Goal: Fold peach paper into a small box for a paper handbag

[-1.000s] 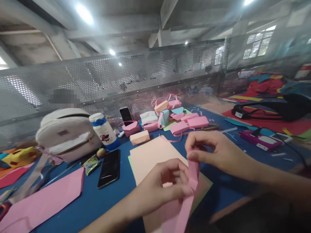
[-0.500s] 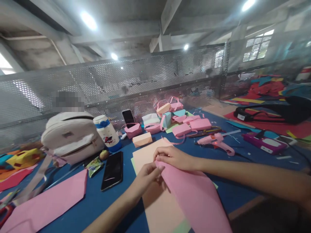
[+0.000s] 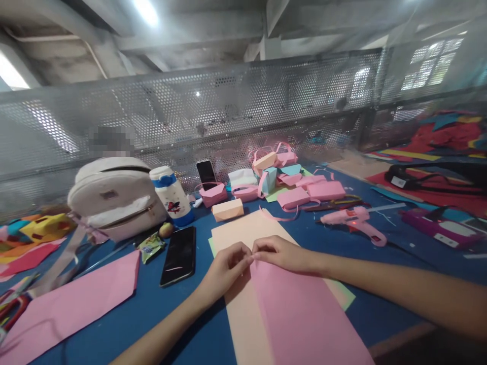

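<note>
Both my hands meet at the top left corner of a pink paper sheet (image 3: 304,314). My left hand (image 3: 233,263) pinches that corner between thumb and fingers. Beside it, my right hand (image 3: 281,253) has its bent fingertips closed on the sheet's top edge, touching the left fingers. Under the pink sheet lies a peach paper sheet (image 3: 243,324), with a green sheet (image 3: 344,294) showing below it on the right. The exact grip of the fingertips is partly hidden.
A black phone (image 3: 178,256), a bottle (image 3: 173,197) and a white backpack (image 3: 114,197) stand left. Small pink paper bags (image 3: 325,190) lie behind my hands. A pink glue gun (image 3: 353,220) rests right. Scissors (image 3: 13,309) and another pink sheet (image 3: 76,304) are at left.
The pink sheet's raised left side has come down flatter over the peach sheet. My two hands have drawn together at its corner. The view has shifted slightly.
</note>
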{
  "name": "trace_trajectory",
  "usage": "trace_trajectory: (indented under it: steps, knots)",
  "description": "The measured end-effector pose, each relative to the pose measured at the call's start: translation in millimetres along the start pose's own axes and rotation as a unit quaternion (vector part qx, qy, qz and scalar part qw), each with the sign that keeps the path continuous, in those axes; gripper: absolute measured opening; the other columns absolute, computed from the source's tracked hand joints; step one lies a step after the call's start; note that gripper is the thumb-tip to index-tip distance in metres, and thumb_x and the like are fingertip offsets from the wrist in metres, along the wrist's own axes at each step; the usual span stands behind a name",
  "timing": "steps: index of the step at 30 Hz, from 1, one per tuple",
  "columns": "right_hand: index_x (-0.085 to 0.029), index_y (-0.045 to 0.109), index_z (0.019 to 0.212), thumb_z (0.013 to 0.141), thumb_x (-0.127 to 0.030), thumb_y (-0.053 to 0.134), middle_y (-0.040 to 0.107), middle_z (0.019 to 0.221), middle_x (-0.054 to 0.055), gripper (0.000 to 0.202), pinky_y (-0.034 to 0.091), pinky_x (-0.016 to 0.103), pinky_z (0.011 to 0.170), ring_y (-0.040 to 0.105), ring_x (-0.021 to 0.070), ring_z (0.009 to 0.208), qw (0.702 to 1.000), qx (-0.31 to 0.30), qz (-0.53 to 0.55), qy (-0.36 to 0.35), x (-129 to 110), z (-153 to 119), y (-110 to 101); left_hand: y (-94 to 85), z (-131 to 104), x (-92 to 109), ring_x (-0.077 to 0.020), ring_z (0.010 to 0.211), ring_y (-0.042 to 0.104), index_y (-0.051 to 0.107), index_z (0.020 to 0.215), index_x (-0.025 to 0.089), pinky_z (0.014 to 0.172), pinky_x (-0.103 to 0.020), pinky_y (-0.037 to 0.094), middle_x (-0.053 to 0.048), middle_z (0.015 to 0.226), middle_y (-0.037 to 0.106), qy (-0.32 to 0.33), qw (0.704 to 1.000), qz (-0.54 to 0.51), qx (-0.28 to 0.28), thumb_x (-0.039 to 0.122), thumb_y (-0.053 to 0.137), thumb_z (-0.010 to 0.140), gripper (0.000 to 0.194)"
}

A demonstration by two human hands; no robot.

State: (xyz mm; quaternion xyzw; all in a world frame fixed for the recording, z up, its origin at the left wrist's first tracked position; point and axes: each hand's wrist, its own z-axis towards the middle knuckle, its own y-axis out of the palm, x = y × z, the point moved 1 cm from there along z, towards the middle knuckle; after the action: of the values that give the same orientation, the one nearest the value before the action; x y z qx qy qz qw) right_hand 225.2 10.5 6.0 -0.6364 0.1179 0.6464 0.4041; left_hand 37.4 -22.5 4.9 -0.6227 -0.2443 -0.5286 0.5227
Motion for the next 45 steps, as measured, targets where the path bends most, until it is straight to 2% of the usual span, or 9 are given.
trace_trajectory:
  steps: [6, 16, 18, 21, 25, 30, 36, 43, 45]
  knots:
    - [-0.017, 0.058, 0.077, 0.091, -0.025, 0.057, 0.053, 0.073, -0.002, 0.016, 0.035, 0.024, 0.067, 0.048, 0.0142, 0.074, 1.000, 0.002, 0.007, 0.001, -3.3, -3.0, 1.1, 3.1, -5.5, 3.5, -0.0116, 0.061, 0.046, 0.055, 0.075, 0.017, 0.055, -0.021, 0.034, 0.003, 0.065, 0.051, 0.016, 0.996, 0.085, 0.010, 0.040, 0.054, 0.092, 0.028]
    - [-0.016, 0.058, 0.076, 0.090, -0.022, 0.057, 0.053, 0.072, -0.002, 0.015, 0.035, 0.023, 0.065, 0.048, 0.0129, 0.070, 1.000, 0.010, 0.030, 0.003, -3.0, -2.3, 3.0, 0.5, -9.2, 7.1, -0.0128, 0.063, 0.051, 0.059, 0.076, 0.017, 0.057, -0.022, 0.037, 0.000, 0.070, 0.059, 0.052, 0.986, 0.159, 0.023, 0.033, 0.051, 0.093, 0.024]
    - [-0.016, 0.060, 0.078, 0.089, -0.023, 0.057, 0.057, 0.074, -0.001, 0.014, 0.037, 0.024, 0.065, 0.051, 0.0135, 0.072, 0.999, 0.009, 0.032, 0.008, -3.0, -1.9, 0.7, -0.5, -7.9, 7.0, -0.0126, 0.062, 0.051, 0.060, 0.076, 0.017, 0.057, -0.022, 0.037, 0.000, 0.070, 0.059, 0.050, 0.987, 0.148, 0.040, 0.033, 0.052, 0.092, 0.024]
    - [-0.015, 0.062, 0.079, 0.086, -0.021, 0.059, 0.061, 0.076, 0.000, 0.010, 0.039, 0.024, 0.067, 0.054, 0.0143, 0.073, 0.999, 0.031, 0.021, 0.019, -0.4, -0.8, -4.2, -2.9, -4.3, 4.0, -0.0122, 0.060, 0.052, 0.061, 0.076, 0.016, 0.057, -0.022, 0.039, 0.000, 0.069, 0.058, 0.016, 0.995, 0.075, 0.065, 0.036, 0.057, 0.088, 0.024]
    - [-0.015, 0.062, 0.075, 0.082, -0.020, 0.062, 0.062, 0.073, 0.000, 0.009, 0.039, 0.024, 0.064, 0.054, 0.0137, 0.069, 0.998, 0.046, 0.015, 0.025, 2.7, 0.8, -7.1, -4.4, -0.3, -0.5, -0.0119, 0.053, 0.053, 0.065, 0.072, 0.014, 0.053, -0.022, 0.038, 0.001, 0.058, 0.059, -0.049, 0.997, -0.012, 0.058, 0.040, 0.068, 0.078, 0.027]
    - [-0.016, 0.060, 0.071, 0.081, -0.021, 0.063, 0.058, 0.069, -0.002, 0.012, 0.037, 0.023, 0.060, 0.051, 0.0120, 0.065, 0.998, 0.041, 0.030, 0.028, 2.9, 1.1, -5.1, -2.9, -2.4, 1.6, -0.0126, 0.050, 0.056, 0.066, 0.067, 0.014, 0.051, -0.021, 0.038, -0.001, 0.055, 0.063, -0.070, 0.994, -0.019, 0.085, 0.041, 0.073, 0.071, 0.028]
    - [-0.016, 0.059, 0.071, 0.081, -0.023, 0.063, 0.058, 0.070, -0.001, 0.013, 0.038, 0.023, 0.061, 0.051, 0.0128, 0.067, 0.998, 0.049, 0.030, 0.019, 6.2, 1.6, -5.8, -1.1, -6.2, 4.9, -0.0123, 0.048, 0.055, 0.066, 0.063, 0.014, 0.050, -0.021, 0.036, -0.001, 0.051, 0.063, -0.056, 0.991, 0.017, 0.124, 0.039, 0.072, 0.072, 0.026]
    - [-0.016, 0.059, 0.072, 0.082, -0.021, 0.061, 0.059, 0.071, -0.001, 0.011, 0.039, 0.024, 0.062, 0.052, 0.0129, 0.067, 0.998, 0.056, 0.024, 0.007, 6.2, -0.9, -4.5, -2.3, -3.5, 0.0, -0.0121, 0.051, 0.053, 0.070, 0.074, 0.013, 0.051, -0.021, 0.034, -0.001, 0.057, 0.064, -0.081, 0.994, -0.012, 0.071, 0.042, 0.074, 0.070, 0.029]
    - [-0.016, 0.059, 0.072, 0.082, -0.020, 0.061, 0.060, 0.072, -0.001, 0.011, 0.039, 0.024, 0.062, 0.053, 0.0133, 0.068, 0.998, 0.059, 0.020, 0.004, 5.7, -1.1, -4.5, -2.5, -3.2, -1.3, -0.0112, 0.050, 0.051, 0.069, 0.071, 0.013, 0.050, -0.021, 0.032, 0.000, 0.056, 0.063, -0.082, 0.995, -0.007, 0.065, 0.042, 0.075, 0.070, 0.029]
